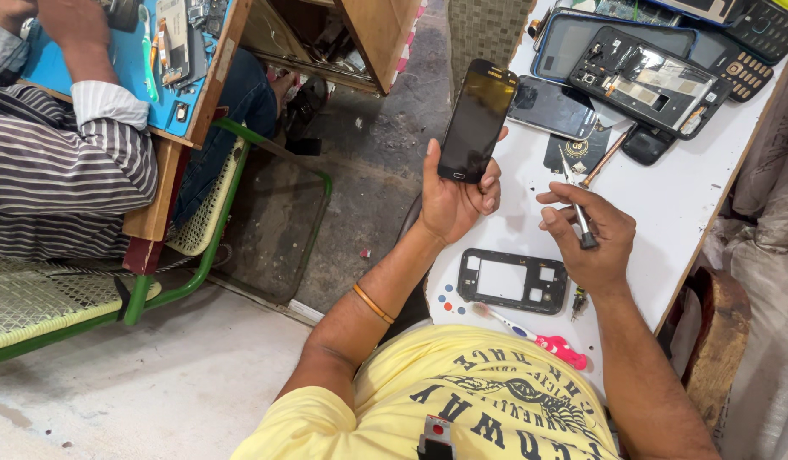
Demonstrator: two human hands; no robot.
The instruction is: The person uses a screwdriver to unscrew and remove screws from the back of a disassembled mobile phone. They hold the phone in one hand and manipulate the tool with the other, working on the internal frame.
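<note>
Black smartphone (476,120) gripped upright in left hand (452,200), long axis up and away, just left of right hand (591,243), whose fingers pinch a screwdriver (575,207) above white worktop (684,196).

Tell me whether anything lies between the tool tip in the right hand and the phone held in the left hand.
Nothing visible does. The left hand holds the black smartphone upright above the white table; the right hand grips a slim metal tool beside it. Only bare tabletop shows in the gap between them.
</note>
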